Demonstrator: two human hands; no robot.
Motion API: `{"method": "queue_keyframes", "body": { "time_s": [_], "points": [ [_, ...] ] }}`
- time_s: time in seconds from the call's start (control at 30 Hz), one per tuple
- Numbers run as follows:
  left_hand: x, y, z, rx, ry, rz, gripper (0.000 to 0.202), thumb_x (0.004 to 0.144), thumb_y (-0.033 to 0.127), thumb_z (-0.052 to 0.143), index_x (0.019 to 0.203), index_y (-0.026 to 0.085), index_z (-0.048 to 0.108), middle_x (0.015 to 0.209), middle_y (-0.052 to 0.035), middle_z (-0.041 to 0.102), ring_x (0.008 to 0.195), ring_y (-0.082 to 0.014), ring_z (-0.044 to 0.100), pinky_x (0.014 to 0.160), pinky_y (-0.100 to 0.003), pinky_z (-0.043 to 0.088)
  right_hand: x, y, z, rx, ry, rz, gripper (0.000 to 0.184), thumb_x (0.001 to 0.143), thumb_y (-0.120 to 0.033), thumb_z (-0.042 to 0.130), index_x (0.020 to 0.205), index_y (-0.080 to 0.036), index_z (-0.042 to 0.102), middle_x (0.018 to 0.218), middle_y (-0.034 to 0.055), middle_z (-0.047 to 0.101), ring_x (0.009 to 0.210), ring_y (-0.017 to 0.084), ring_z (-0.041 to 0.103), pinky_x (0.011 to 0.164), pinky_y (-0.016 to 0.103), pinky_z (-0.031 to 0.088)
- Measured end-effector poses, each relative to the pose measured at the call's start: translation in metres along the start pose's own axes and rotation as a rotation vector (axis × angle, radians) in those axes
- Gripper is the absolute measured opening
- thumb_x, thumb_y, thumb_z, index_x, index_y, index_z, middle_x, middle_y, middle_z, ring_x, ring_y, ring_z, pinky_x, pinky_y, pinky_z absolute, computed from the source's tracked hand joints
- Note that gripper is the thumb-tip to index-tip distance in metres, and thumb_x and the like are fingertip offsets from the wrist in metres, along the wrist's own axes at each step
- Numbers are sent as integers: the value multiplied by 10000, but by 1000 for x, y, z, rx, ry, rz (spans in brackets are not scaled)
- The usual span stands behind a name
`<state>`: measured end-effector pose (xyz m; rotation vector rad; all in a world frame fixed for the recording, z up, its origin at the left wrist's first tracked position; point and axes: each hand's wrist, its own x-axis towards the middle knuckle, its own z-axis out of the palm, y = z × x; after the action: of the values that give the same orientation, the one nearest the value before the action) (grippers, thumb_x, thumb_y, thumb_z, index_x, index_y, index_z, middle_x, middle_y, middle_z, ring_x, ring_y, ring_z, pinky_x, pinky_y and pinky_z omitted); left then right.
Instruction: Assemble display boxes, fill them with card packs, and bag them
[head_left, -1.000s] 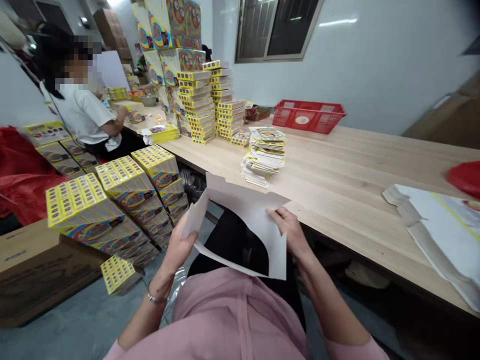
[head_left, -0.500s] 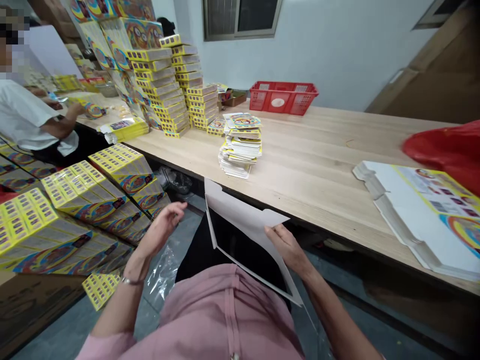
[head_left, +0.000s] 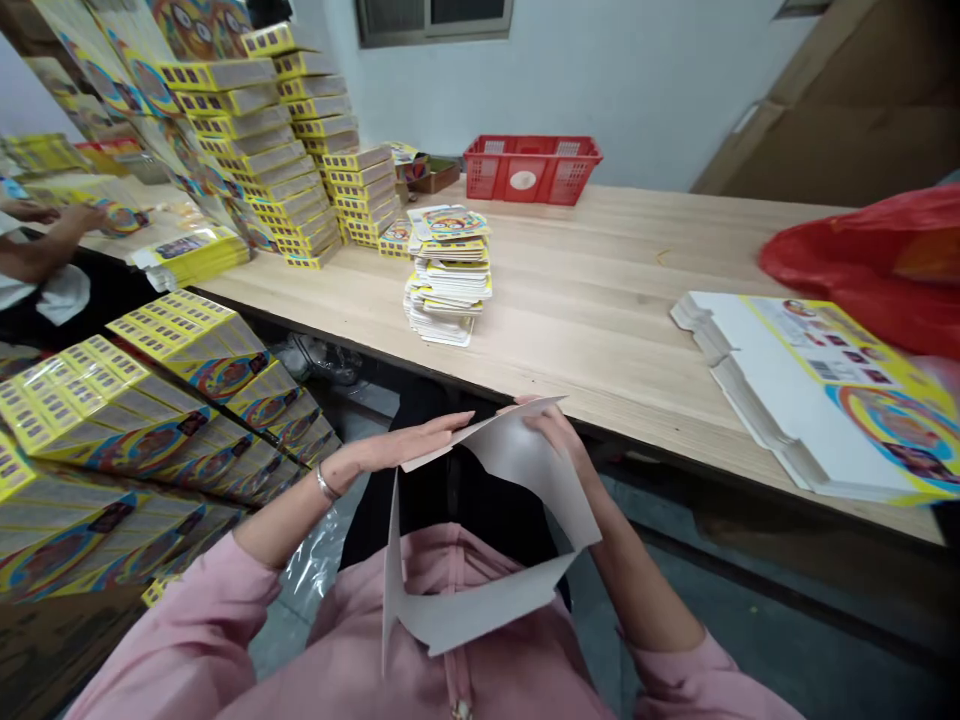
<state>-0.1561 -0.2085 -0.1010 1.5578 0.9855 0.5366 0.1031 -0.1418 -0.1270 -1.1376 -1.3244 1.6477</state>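
Hands apart on bent card sheet [head_left: 517, 450], L hand [head_left: 394, 450] flat, R hand [head_left: 553, 430] prob. gripping

One camera, worn on the person's head, looks forward and down. Nearest in frame are the pink hoodie [head_left: 150, 650], left hand [head_left: 397, 445] and right hand [head_left: 555, 430], seen from just above. The table [head_left: 600, 280] runs across mid-frame; the window [head_left: 431, 15] and far wall [head_left: 637, 80] sit at the top edge.
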Motion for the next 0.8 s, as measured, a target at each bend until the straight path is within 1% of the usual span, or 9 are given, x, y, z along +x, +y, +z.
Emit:
{"method": "queue_keyframes", "body": {
  "time_s": [0.1,0.23,0.3,0.43,0.53,0.6,0.7,0.73,0.8],
  "points": [
    [-1,5,-16,75,-156,-84,743,945,602,487,1574,297,235,1659,-7,196,1522,-244,190,1229,-368,173,13,7,-9,86,-151,-64,412,744,-437,721,1097,-262,600,1151,30,710,1009,221,664,871,342,512],
    [-1,5,-19,158,-258,-209,897,852,615,626,1579,282,220,1649,-36,231,1485,-300,280,1189,-369,254,13,24,-30,58,-210,-70,532,587,-481,871,1014,-257,645,1159,60,718,1194,245,617,1101,409,409],
    [0,3,-12,181,-243,-248,938,821,609,664,1580,294,212,1640,-37,263,1458,-306,329,1165,-359,289,6,30,-35,46,-184,-9,512,599,-501,866,1000,-252,667,1157,69,723,1160,247,639,1074,418,441],
    [4,7,-2,197,-160,-268,954,789,594,700,1574,313,235,1619,-41,320,1384,-299,434,1095,-327,367,-2,34,-31,128,-161,127,398,688,-482,806,975,-233,686,1165,71,727,1001,240,701,871,377,555],
    [10,13,-3,243,-133,-291,945,790,620,679,1571,317,243,1604,-43,350,1336,-291,482,1063,-318,387,2,26,-30,196,-120,102,359,713,-442,784,995,-242,686,1198,60,716,1033,232,691,863,357,559],
    [14,13,-6,256,-134,-319,927,810,646,637,1574,311,233,1593,-43,371,1318,-281,499,1054,-314,391,-4,10,-36,140,-30,-5,324,706,-416,787,966,-244,696,1172,50,720,1037,228,685,879,361,557],
    [17,8,-9,221,-131,-325,900,843,666,577,1578,284,225,1593,-41,371,1339,-263,477,1062,-295,384,-34,-30,-44,-108,149,-318,129,805,-350,725,883,-249,705,1042,21,729,972,200,688,865,343,556],
    [18,6,-10,204,-131,-316,897,848,669,568,1577,271,230,1599,-41,360,1358,-260,456,1070,-290,378,-49,-45,-43,-232,117,-418,94,888,-321,647,885,-251,709,1010,22,729,965,192,686,858,331,554],
    [19,4,-10,174,-137,-304,899,852,679,556,1575,245,244,1606,-46,345,1381,-260,428,1078,-288,375,-78,-70,-35,-561,-188,-579,221,985,-263,499,970,-251,719,979,40,743,933,191,702,800,311,567]
  ]
}}
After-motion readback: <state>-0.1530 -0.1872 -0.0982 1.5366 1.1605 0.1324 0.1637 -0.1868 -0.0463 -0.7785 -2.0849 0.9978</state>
